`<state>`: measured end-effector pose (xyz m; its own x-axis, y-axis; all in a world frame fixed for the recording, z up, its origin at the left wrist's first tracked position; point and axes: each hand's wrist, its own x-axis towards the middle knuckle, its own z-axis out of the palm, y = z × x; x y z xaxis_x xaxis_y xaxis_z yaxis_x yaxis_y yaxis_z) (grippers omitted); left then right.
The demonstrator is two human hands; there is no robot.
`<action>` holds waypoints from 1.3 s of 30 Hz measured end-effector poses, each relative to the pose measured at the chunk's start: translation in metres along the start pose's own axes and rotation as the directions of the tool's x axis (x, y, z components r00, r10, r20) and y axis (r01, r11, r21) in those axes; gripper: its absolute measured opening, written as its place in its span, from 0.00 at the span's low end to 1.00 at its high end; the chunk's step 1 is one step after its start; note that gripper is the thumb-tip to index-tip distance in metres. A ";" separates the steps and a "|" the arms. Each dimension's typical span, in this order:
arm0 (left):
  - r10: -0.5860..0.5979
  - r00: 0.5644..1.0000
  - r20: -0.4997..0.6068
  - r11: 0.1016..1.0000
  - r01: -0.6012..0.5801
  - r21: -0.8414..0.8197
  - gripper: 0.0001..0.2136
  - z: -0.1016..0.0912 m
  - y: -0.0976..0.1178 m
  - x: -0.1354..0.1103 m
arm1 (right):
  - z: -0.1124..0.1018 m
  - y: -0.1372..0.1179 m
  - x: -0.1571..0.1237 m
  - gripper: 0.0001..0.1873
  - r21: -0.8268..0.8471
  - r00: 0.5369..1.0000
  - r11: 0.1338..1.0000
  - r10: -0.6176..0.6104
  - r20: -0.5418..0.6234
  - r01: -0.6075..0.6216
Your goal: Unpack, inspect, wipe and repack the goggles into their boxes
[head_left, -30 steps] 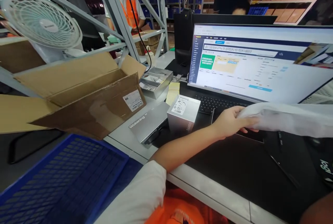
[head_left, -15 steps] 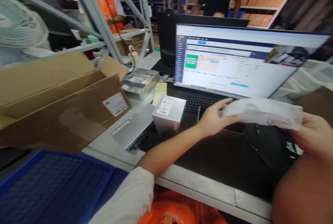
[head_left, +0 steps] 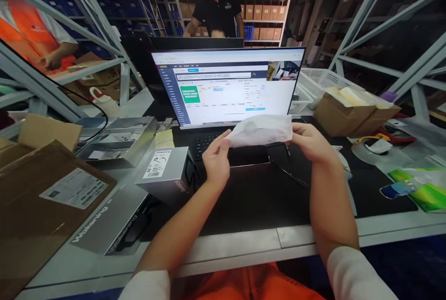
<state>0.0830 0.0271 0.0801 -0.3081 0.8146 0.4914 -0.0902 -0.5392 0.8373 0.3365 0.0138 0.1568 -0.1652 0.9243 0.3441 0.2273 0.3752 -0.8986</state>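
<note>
Between my two hands stretches a white wrapped packet [head_left: 261, 131], held level above the desk in front of the monitor [head_left: 223, 91]. My left hand [head_left: 218, 158] pinches its left end, thumb on the near side. At the other end, the fingers of my right hand [head_left: 310, 141] close on the packet's right edge. What lies inside the wrapping is hidden. Partly covered by the packet and my left hand, a black keyboard [head_left: 204, 146] sits below the screen. To the left stands a silver box [head_left: 167, 170] with a white label on top.
A large cardboard carton [head_left: 52, 216] fills the left, beside a flat silver box [head_left: 108, 225]. Behind are an open grey tray [head_left: 139, 144] and yellow notes [head_left: 164, 139]. At right are a brown box [head_left: 351, 114], a tape roll [head_left: 372, 146] and a green-white bag [head_left: 421, 188]. Two people stand beyond.
My view has swung to the right, bringing the desk's right side into sight. Both hands still grip the packet, which now sits nearer the middle of the view.
</note>
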 end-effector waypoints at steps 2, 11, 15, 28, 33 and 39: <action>-0.081 0.995 -0.051 0.991 0.075 -0.110 0.18 0.002 -0.007 0.003 | -0.005 0.002 0.001 0.14 0.034 1.000 0.999 -0.004 -0.006 0.004; 0.042 0.994 0.103 0.834 -0.092 0.545 0.12 -0.027 -0.025 0.041 | -0.030 0.014 0.005 0.14 0.178 0.971 0.983 0.005 -0.237 0.038; 0.041 0.945 0.324 0.567 -0.289 0.771 0.17 -0.031 -0.014 0.043 | -0.045 0.013 -0.001 0.16 0.207 0.944 0.977 0.027 -0.330 0.045; -0.511 0.540 0.669 0.537 -0.407 0.739 0.31 0.027 0.002 0.043 | -0.046 -0.011 -0.029 0.16 0.182 0.941 0.972 -0.084 -0.329 0.151; -0.478 0.625 0.617 0.438 -0.439 0.784 0.28 0.034 0.012 0.024 | -0.037 -0.016 -0.031 0.15 0.306 0.961 0.936 -0.091 -0.260 0.172; 0.136 0.885 0.445 0.746 -0.387 0.542 0.19 -0.004 0.050 0.008 | -0.031 -0.024 -0.032 0.15 0.201 0.989 0.977 -0.049 -0.137 0.076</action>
<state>0.0722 0.0056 0.1243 0.1360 0.7429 0.6554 0.5652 -0.6015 0.5645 0.3662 -0.0222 0.1761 -0.0431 0.9056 0.4219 0.0170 0.4229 -0.9060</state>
